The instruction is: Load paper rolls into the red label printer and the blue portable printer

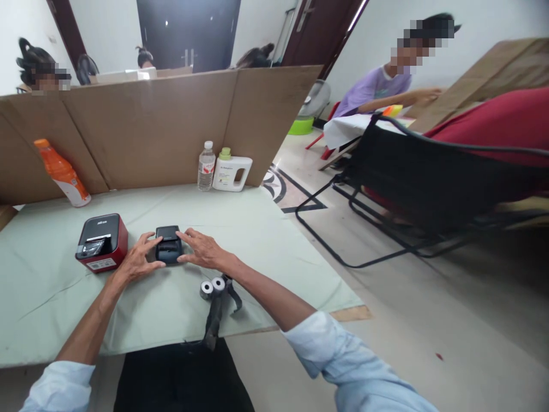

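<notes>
Between my hands a small black portable printer [168, 246] rests on the table. My left hand [139, 256] touches its left side, with thumb and forefinger spread to its near and far corners. From the right, my right hand [201, 249] holds it the same way, fingers at the far corner and thumb at the near one. A larger red and black label printer [103, 243] stands just left of my left hand. Two small paper rolls [212, 286] lie below my right wrist, beside a crumpled black strip [214, 315].
The table [47, 320] has a pale green cloth. An orange bottle [64, 174], a clear water bottle [206, 167] and a white jug [231, 171] stand along a cardboard screen [150, 126]. At right are a black folding chair [420, 177] and a seated person [373, 88]. Other people sit behind the screen.
</notes>
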`<action>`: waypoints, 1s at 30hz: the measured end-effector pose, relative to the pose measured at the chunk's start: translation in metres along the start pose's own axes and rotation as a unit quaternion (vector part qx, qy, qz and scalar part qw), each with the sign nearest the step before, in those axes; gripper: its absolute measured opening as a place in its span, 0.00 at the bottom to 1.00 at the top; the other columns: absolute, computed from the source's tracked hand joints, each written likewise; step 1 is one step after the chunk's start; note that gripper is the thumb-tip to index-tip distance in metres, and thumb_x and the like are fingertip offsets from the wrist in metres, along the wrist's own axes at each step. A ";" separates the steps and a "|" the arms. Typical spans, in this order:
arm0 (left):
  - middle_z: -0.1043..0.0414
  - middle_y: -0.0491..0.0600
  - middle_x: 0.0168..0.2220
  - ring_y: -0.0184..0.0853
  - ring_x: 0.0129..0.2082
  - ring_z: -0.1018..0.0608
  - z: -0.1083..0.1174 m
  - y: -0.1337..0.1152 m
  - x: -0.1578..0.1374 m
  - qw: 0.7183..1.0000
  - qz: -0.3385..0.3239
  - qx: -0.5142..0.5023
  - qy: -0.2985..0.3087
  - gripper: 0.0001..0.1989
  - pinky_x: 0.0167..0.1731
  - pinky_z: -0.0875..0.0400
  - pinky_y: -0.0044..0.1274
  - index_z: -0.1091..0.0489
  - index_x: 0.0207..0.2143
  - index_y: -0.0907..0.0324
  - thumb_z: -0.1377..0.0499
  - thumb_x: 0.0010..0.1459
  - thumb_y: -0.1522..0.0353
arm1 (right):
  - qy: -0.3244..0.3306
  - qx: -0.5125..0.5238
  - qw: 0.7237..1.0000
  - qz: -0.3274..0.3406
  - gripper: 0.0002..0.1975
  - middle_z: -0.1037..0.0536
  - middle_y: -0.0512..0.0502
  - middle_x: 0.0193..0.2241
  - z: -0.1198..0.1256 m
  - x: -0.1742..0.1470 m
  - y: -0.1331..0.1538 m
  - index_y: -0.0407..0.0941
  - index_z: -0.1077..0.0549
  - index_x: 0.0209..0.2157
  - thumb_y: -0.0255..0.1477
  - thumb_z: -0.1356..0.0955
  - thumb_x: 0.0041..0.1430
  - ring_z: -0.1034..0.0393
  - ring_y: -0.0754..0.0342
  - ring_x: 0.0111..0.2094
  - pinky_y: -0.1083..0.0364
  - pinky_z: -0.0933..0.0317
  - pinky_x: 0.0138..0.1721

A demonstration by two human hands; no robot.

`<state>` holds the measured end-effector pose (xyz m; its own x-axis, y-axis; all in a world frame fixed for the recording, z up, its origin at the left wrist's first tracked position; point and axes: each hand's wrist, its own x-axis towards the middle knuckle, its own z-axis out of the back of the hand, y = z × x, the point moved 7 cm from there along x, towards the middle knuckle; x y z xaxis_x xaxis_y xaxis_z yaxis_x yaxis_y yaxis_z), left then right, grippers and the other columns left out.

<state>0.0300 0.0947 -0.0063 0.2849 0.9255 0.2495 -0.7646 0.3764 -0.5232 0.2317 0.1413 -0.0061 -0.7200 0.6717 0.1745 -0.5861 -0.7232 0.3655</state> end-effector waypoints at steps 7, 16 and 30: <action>0.36 0.57 0.67 0.53 0.61 0.26 -0.003 -0.002 0.002 0.999 0.016 0.019 -0.022 0.35 0.57 0.25 0.39 0.27 0.61 0.51 0.27 0.51 0.58 | 0.011 -0.029 1.000 0.005 0.36 0.29 0.36 0.60 -0.005 0.002 0.001 0.48 0.38 0.69 0.43 0.27 0.64 0.29 0.43 0.56 0.48 0.32 0.52; 0.36 0.59 0.67 0.54 0.59 0.24 -0.004 -0.002 -0.001 0.998 0.048 0.034 -0.016 0.34 0.55 0.24 0.41 0.28 0.62 0.53 0.30 0.52 0.57 | 0.017 -0.014 1.000 -0.005 0.36 0.29 0.32 0.62 -0.006 0.000 0.004 0.47 0.41 0.70 0.41 0.28 0.66 0.30 0.41 0.60 0.46 0.34 0.55; 0.40 0.59 0.71 0.52 0.70 0.35 -0.013 -0.005 0.007 0.998 0.057 0.036 0.021 0.47 0.69 0.39 0.43 0.46 0.72 0.58 0.34 0.52 0.67 | 0.010 0.146 0.989 -0.035 0.24 0.20 0.39 0.46 -0.011 0.005 -0.003 0.43 0.32 0.55 0.34 0.26 0.61 0.26 0.45 0.44 0.52 0.39 0.44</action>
<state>0.0429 0.1000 -0.0123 0.2167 0.9636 0.1567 -0.8324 0.2663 -0.4859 0.2255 0.1454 -0.0160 -0.6907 0.7126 0.1231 -0.5043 -0.5966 0.6243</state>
